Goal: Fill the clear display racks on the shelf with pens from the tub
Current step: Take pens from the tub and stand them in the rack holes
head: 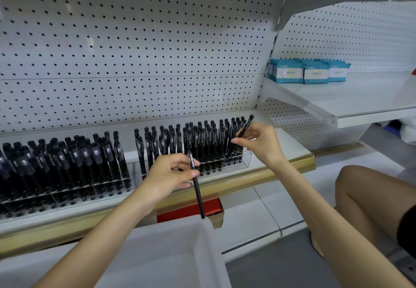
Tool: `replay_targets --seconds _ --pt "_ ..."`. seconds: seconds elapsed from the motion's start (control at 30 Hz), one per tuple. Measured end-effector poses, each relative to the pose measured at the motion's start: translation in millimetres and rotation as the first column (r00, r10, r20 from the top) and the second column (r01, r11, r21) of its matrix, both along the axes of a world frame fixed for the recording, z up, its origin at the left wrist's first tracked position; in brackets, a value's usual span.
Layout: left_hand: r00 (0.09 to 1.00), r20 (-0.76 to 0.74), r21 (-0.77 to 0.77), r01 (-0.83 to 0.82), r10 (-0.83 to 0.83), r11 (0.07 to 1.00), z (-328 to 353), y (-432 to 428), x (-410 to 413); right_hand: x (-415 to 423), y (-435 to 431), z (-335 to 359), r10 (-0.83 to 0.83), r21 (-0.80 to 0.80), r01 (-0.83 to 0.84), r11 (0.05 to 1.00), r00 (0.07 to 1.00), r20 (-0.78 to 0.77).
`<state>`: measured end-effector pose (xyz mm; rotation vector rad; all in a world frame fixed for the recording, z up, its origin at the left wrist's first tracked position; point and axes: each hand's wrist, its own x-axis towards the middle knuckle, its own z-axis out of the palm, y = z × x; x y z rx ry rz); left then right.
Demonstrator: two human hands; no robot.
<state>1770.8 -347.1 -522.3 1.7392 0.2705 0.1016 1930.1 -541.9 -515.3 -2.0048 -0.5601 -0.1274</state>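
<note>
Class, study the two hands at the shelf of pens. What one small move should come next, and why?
Probably the right hand should lower its slim black pen into a hole at the right end of the clear plastic display rack. That pen hangs tilted just above that end, where a few holes look unfilled. The left hand holds a second black pen.

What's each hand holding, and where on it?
Left hand pinches a pen near its top, barrel hanging below. Right hand pinches a second pen on its barrel, upper end free.

Two pen racks (238, 160) on shelf (290, 143); tub (202, 238) before, below.
</note>
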Motion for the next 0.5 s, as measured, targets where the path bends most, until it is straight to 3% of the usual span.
replay_targets --seconds 0.5 --pt "1.0 -0.013 -0.03 -0.005 0.005 1.0 -3 0 4 7 9 -16 0.055 -0.202 -0.041 0.978 0.996 0.064"
